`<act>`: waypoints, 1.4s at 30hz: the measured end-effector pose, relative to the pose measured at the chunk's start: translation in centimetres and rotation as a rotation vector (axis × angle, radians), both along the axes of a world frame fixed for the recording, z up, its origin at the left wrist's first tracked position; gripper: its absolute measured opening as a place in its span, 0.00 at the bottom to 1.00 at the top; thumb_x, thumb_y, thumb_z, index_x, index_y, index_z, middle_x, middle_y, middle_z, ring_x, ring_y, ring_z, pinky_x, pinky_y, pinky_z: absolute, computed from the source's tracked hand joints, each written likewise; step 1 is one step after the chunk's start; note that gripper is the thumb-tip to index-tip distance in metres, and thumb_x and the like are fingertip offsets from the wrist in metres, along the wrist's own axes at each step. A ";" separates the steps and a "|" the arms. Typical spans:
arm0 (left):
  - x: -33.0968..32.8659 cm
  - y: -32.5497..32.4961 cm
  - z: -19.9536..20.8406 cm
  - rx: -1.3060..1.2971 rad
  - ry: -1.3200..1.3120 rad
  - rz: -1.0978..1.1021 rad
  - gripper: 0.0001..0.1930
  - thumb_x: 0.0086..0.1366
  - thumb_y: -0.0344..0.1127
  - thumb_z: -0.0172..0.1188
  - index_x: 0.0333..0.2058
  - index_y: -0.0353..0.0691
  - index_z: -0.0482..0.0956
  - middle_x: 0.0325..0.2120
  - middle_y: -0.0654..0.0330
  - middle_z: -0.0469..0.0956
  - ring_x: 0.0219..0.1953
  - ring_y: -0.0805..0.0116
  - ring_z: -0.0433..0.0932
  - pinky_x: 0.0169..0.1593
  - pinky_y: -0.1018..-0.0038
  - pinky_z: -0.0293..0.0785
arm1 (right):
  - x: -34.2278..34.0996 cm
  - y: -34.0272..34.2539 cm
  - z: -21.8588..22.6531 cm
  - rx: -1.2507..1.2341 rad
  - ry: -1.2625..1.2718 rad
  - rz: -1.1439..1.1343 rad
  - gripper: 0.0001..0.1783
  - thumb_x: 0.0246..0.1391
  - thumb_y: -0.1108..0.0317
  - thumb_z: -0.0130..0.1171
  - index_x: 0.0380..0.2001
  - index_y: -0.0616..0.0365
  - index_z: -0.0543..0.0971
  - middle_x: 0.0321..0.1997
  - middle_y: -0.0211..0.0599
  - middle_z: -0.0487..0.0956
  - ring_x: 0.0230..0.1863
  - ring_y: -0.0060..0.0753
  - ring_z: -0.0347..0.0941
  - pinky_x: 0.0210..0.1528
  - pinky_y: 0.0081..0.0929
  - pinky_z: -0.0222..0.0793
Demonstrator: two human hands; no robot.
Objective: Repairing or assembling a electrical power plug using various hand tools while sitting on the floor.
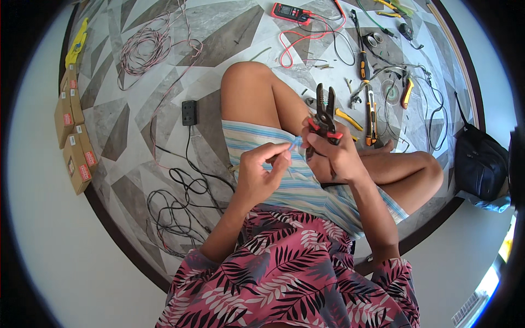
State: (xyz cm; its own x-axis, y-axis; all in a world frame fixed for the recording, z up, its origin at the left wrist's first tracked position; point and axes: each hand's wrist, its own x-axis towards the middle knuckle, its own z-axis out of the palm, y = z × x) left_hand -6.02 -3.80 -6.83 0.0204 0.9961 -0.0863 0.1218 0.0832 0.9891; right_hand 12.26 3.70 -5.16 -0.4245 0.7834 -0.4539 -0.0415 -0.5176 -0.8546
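My right hand (340,158) is wrapped round a pair of wire strippers (325,108) with dark jaws and red on the handles. The jaws point away from me and stand slightly apart. My left hand (265,168) is closed, its thumb and forefinger pinched together close to my right fingertips. Between the two hands shows a small pale-blue piece (296,143), too small and blurred to name. Both hands are above my lap, over striped shorts. Just beyond my right hand, yellow-handled pliers (349,119) lie on the floor.
Coiled red-and-white wire (143,50) lies far left, near a black socket box (189,113) with tangled black cable (183,210). A red multimeter (290,12), a screwdriver (363,65) and utility knives (371,117) lie ahead and right. Cardboard boxes (76,147) line the left; a black bag (481,163) sits right.
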 end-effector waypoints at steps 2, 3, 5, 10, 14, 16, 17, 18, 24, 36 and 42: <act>0.3 0.0 0.2 -0.037 -0.040 0.124 0.12 0.66 0.31 0.58 0.43 0.26 0.79 0.30 0.55 0.82 0.29 0.76 0.79 0.34 0.80 0.73 | 1.1 -1.1 0.0 -0.008 -0.071 0.052 0.11 0.54 0.72 0.57 0.40 0.66 0.74 0.31 0.29 0.74 0.32 0.20 0.68 0.34 0.20 0.63; 0.6 0.4 0.5 -0.076 -0.036 0.149 0.12 0.66 0.31 0.58 0.42 0.26 0.79 0.29 0.55 0.82 0.30 0.75 0.79 0.34 0.80 0.73 | 1.9 -1.5 0.0 -0.013 -0.151 0.094 0.14 0.55 0.70 0.56 0.44 0.66 0.73 0.30 0.29 0.74 0.31 0.20 0.68 0.33 0.19 0.63; 1.0 1.0 0.9 -0.119 -0.042 0.175 0.11 0.66 0.31 0.58 0.41 0.26 0.79 0.28 0.55 0.82 0.31 0.75 0.80 0.35 0.80 0.74 | 3.1 -2.1 -0.9 -0.072 -0.105 0.169 0.15 0.55 0.69 0.56 0.44 0.66 0.73 0.30 0.30 0.74 0.31 0.20 0.69 0.34 0.20 0.63; 1.2 1.1 0.1 -0.183 -0.107 0.074 0.09 0.66 0.30 0.59 0.38 0.27 0.78 0.27 0.58 0.81 0.31 0.75 0.80 0.36 0.79 0.75 | 3.9 -3.0 -0.8 -0.253 -0.092 0.312 0.19 0.53 0.67 0.58 0.46 0.66 0.73 0.33 0.30 0.74 0.34 0.22 0.69 0.35 0.20 0.63; 1.2 1.2 0.1 -0.203 -0.130 0.107 0.10 0.65 0.30 0.59 0.39 0.27 0.79 0.27 0.59 0.81 0.31 0.76 0.80 0.36 0.80 0.74 | 4.1 -3.3 -0.9 -0.269 -0.058 0.305 0.19 0.54 0.67 0.59 0.46 0.67 0.73 0.33 0.30 0.74 0.35 0.22 0.70 0.34 0.20 0.63; 1.2 1.2 0.3 -0.209 -0.138 0.094 0.10 0.65 0.30 0.60 0.39 0.27 0.79 0.27 0.59 0.81 0.30 0.76 0.80 0.35 0.80 0.75 | 4.0 -3.5 -0.8 -0.286 -0.060 0.320 0.19 0.54 0.66 0.59 0.47 0.66 0.73 0.33 0.30 0.74 0.34 0.22 0.70 0.34 0.21 0.64; 1.2 1.2 0.3 -0.213 -0.141 0.098 0.10 0.65 0.30 0.60 0.39 0.27 0.79 0.27 0.59 0.81 0.30 0.76 0.80 0.35 0.80 0.75 | 3.9 -3.5 -0.8 -0.299 -0.058 0.329 0.20 0.54 0.66 0.59 0.47 0.66 0.73 0.32 0.29 0.74 0.34 0.22 0.70 0.33 0.21 0.64; 1.2 1.1 0.3 -0.218 -0.143 0.085 0.10 0.65 0.30 0.60 0.39 0.27 0.79 0.27 0.58 0.81 0.30 0.76 0.80 0.35 0.80 0.75 | 3.8 -3.6 -0.7 -0.304 -0.060 0.334 0.20 0.54 0.66 0.59 0.47 0.66 0.73 0.32 0.29 0.74 0.34 0.22 0.70 0.33 0.21 0.64; 1.1 1.2 0.3 -0.196 -0.139 0.062 0.09 0.64 0.30 0.60 0.37 0.27 0.80 0.26 0.57 0.81 0.29 0.74 0.81 0.34 0.80 0.76 | 3.5 -3.2 -0.3 -0.290 -0.054 0.389 0.18 0.52 0.70 0.57 0.46 0.67 0.72 0.35 0.33 0.74 0.38 0.27 0.71 0.38 0.25 0.66; 1.2 1.1 0.2 -0.183 -0.153 0.076 0.08 0.63 0.28 0.60 0.36 0.26 0.80 0.23 0.56 0.81 0.28 0.75 0.81 0.32 0.80 0.76 | 3.4 -3.1 -0.5 -0.298 -0.085 0.415 0.18 0.53 0.68 0.57 0.45 0.65 0.73 0.35 0.32 0.74 0.37 0.26 0.70 0.36 0.25 0.66; 1.3 1.1 0.3 -0.210 -0.149 0.075 0.08 0.62 0.28 0.60 0.35 0.26 0.80 0.22 0.57 0.80 0.27 0.77 0.80 0.31 0.81 0.75 | 3.3 -3.2 -0.2 -0.295 -0.122 0.399 0.16 0.53 0.67 0.59 0.43 0.64 0.74 0.34 0.30 0.74 0.36 0.23 0.70 0.36 0.23 0.64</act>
State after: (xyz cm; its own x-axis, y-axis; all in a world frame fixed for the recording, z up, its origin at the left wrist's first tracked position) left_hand -4.74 -2.68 -6.53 -0.0250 0.9559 -0.2927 -0.0381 0.2917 0.9558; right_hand 15.58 0.50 -5.36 -0.5947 0.4024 -0.6959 0.2992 -0.6927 -0.6563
